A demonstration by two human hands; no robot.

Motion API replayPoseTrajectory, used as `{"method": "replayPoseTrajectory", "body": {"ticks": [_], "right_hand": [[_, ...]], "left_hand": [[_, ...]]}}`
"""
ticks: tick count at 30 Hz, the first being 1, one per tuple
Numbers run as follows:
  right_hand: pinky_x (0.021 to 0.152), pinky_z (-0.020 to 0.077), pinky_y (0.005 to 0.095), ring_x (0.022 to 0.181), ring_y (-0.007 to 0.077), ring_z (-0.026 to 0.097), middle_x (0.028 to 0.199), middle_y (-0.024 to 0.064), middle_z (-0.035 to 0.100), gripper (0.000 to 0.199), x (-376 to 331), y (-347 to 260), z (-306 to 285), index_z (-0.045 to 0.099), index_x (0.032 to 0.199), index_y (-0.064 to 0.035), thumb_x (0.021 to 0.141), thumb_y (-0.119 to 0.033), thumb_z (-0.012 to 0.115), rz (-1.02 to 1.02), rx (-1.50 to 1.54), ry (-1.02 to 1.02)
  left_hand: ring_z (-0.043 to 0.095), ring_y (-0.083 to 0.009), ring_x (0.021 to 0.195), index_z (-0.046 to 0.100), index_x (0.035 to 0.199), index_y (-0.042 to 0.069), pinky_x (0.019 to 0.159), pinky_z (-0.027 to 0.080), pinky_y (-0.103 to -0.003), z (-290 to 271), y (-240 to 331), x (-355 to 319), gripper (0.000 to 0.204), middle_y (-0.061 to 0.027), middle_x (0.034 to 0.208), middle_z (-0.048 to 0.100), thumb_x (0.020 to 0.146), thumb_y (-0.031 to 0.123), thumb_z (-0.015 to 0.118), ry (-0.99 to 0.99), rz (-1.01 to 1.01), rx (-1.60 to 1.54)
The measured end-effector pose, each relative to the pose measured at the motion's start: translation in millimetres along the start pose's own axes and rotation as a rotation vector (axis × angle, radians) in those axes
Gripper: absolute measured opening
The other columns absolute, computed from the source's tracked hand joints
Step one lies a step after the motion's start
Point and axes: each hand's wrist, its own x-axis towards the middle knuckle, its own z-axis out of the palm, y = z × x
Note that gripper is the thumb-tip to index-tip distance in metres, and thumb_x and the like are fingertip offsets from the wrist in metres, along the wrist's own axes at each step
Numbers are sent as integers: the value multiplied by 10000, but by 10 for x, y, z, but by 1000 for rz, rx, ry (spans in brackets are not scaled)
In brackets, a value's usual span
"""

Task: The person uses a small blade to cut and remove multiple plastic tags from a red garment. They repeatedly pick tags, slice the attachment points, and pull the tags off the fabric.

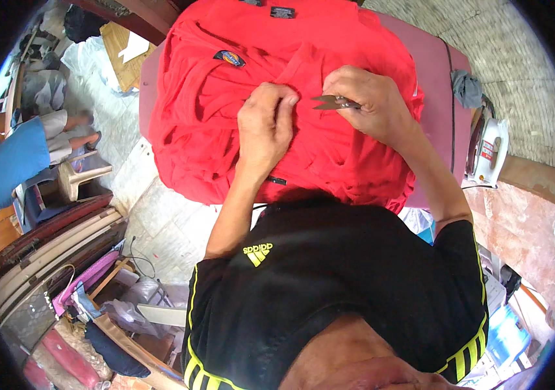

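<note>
A pink table [433,71] stands in a crowded workroom with a pale tiled floor [160,221]. A big heap of red shirts [225,123] covers most of the table top and hangs over its near and left edges.

The left hand [266,130] lies on the middle of the heap. Its fingers are curled together and pinch a bit of red cloth near the fingertips. The wrist is bent and the bare arm runs back toward the person's black shirt [329,286].

The right hand [368,104] is just to the right of it, also on the heap. It is closed around small snips [333,101]. The metal tips point left, toward the left hand's fingers, and sit very near them. I cannot tell if the tips touch the cloth. The right arm comes in from the right and bends at the elbow.

A dark label [229,58] shows on a shirt at the far left of the heap, and another dark tag [282,12] sits at the far edge.

Bare table shows only as a strip on the right side. A white iron [489,149] stands past the right edge, with a grey rag [467,88] behind it.

Far left, a person in blue [14,162] sits by a small stool [73,179]. Wooden boards [50,247] and clutter fill the near left floor.
</note>
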Motion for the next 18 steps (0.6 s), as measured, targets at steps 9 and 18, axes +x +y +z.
{"method": "replayPoseTrajectory", "body": {"ticks": [9,18], "right_hand": [[657,523,375,774,280,653,919,62,656,196,-2,8,-1,631,923,-59,745,12,670,41,85,35],[625,490,390,710,295,613,837,90,613,175,10,27,18,622,921,-51,755,-9,654,93,127,-15]], "left_hand": [[594,-167,629,668,850,-14,588,478,-290,-1364,87,-516,64,-85,733,622,901,24,658,-985,-377,-489],[677,-232,794,701,910,7,731,529,-350,-258,258,-112,231,-111,885,706,750,90,844,15,22,-2]]}}
